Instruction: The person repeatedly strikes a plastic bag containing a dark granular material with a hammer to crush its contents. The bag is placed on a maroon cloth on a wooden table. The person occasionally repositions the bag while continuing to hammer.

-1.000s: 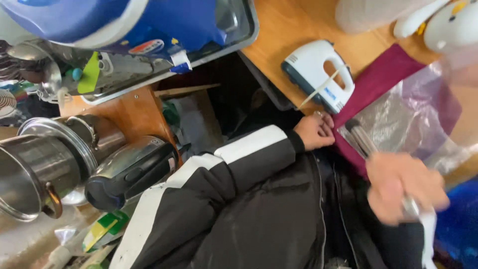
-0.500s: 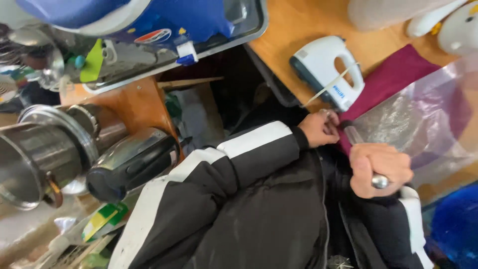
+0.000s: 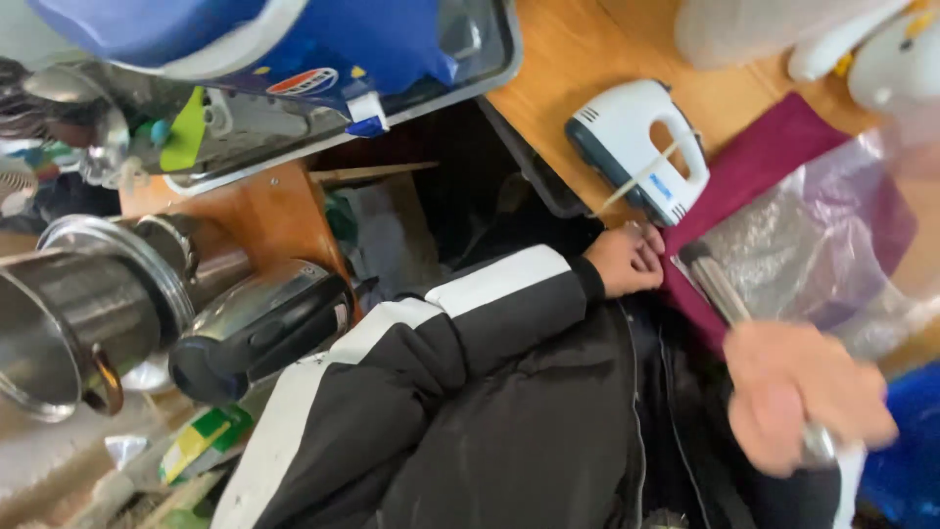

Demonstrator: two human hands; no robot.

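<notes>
My left hand (image 3: 629, 260), in a black sleeve with a white stripe, rests with curled fingers on the near edge of a maroon cloth (image 3: 774, 157) on the wooden counter (image 3: 578, 59). My right hand (image 3: 805, 397), blurred by motion, is closed around a long metal utensil (image 3: 713, 282). The utensil's tip points toward my left hand. A clear plastic bag (image 3: 803, 245) lies on the cloth. A white hand mixer (image 3: 627, 142) sits just beyond my left hand, with a thin wooden stick (image 3: 638, 178) across it.
A metal tray (image 3: 490, 54) holds a blue and white container (image 3: 294, 39) at the top. Steel pots (image 3: 78, 313) and a black kettle (image 3: 259, 328) stand at the left. White objects (image 3: 881, 59) sit at the top right. A dark gap (image 3: 441, 206) opens between the counters.
My right hand has pulled back from beside my left hand, toward the lower right, drawing the metal utensil with it. My left hand stays at the cloth's edge.
</notes>
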